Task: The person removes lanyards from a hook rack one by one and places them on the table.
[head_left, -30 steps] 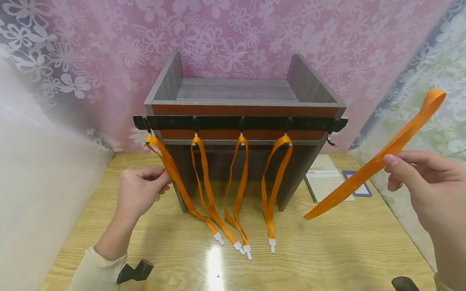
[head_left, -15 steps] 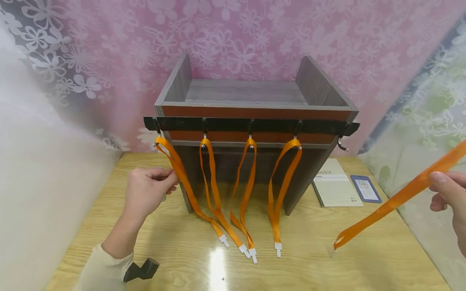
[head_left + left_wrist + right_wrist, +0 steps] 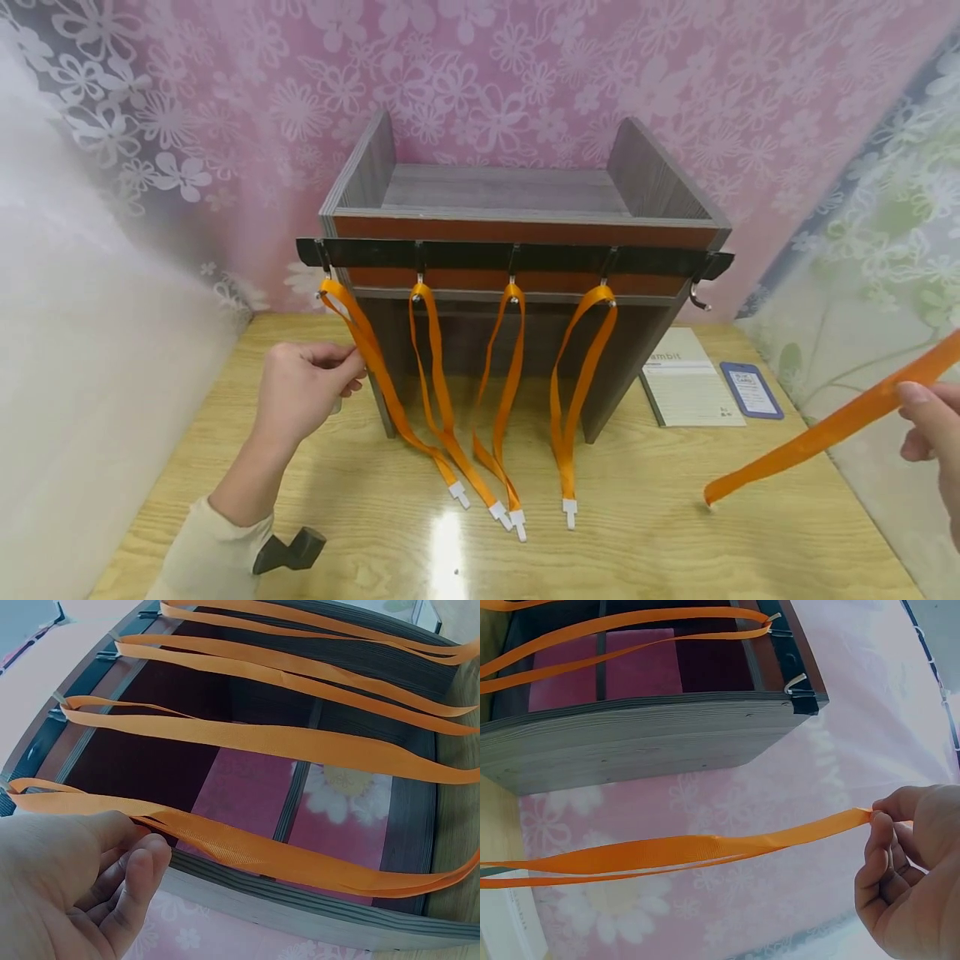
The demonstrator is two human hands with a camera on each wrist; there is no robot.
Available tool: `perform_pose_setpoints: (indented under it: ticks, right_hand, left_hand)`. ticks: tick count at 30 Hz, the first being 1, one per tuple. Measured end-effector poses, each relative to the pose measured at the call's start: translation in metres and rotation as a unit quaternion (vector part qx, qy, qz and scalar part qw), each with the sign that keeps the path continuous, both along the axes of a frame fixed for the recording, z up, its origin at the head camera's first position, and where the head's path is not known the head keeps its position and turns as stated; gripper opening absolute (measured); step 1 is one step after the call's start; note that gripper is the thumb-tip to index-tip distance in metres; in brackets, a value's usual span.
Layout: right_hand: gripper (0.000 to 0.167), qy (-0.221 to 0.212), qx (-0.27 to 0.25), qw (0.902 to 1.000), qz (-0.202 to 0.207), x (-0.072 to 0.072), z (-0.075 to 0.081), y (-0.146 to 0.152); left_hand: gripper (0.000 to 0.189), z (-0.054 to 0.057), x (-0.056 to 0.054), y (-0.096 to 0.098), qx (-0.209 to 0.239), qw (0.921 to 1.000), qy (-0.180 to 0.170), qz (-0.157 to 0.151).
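Note:
Orange lanyards with white clips hang from hooks on the rack's black rail. My left hand (image 3: 311, 383) is at the leftmost lanyard (image 3: 378, 362), pinching the edge of its strap between thumb and forefinger. In the left wrist view that strap (image 3: 247, 851) runs past the fingertips. At the right edge of the head view, my right hand (image 3: 933, 425) pinches a separate orange lanyard (image 3: 817, 437), which slants down to the left. The right wrist view shows the right hand (image 3: 911, 866) holding this strap (image 3: 652, 853) near one end, its two layers slightly apart.
A grey wooden shelf unit (image 3: 525, 215) stands at the back, with the black hook rail (image 3: 465, 254) across its front. The far right hook (image 3: 699, 298) carries no lanyard. A notepad (image 3: 693, 387) and a blue card holder (image 3: 752, 392) lie right of the shelf on the table (image 3: 360, 542).
The right hand has moved right and slightly down with its lanyard, partly leaving the head view. The left hand stays at the leftmost lanyard. The head view has shifted a little.

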State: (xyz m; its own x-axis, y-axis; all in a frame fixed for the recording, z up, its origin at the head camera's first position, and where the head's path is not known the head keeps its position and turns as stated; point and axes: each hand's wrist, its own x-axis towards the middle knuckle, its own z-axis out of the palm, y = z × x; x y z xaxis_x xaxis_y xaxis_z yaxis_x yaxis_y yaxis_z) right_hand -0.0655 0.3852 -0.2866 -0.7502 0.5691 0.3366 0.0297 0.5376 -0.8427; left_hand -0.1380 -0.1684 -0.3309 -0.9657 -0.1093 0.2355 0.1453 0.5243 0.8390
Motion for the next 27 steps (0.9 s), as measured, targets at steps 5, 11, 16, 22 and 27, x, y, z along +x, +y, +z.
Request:
perform_pose_setpoints:
  ticks: [5, 11, 16, 22, 27]
  right_hand:
    - [0.038, 0.05, -0.026, 0.9982, -0.02, 0.003, -0.011, -0.013]
    - [0.027, 0.022, -0.091, 0.9953, -0.025, 0.012, -0.028, -0.022]
    - [0.015, 0.018, -0.139, 0.9901, -0.008, 0.021, -0.044, -0.024]
    - [0.014, -0.076, -0.065, 0.9946, -0.026, 0.027, -0.065, -0.024]
    - [0.023, -0.089, -0.049, 0.9939, -0.043, 0.027, -0.086, -0.019]
  left_hand:
    - [0.017, -0.001, 0.002, 0.0, 0.006, 0.9999, -0.009, 0.002]
    - [0.021, 0.001, 0.005, -0.001, 0.01, 0.9996, -0.024, 0.005]
    - [0.02, 0.002, 0.004, -0.001, 0.014, 0.9998, -0.017, -0.003]
    - [0.02, 0.003, 0.004, -0.002, 0.023, 0.9996, -0.014, -0.002]
    - [0.022, 0.002, 0.003, 0.001, 0.028, 0.9995, -0.013, -0.002]
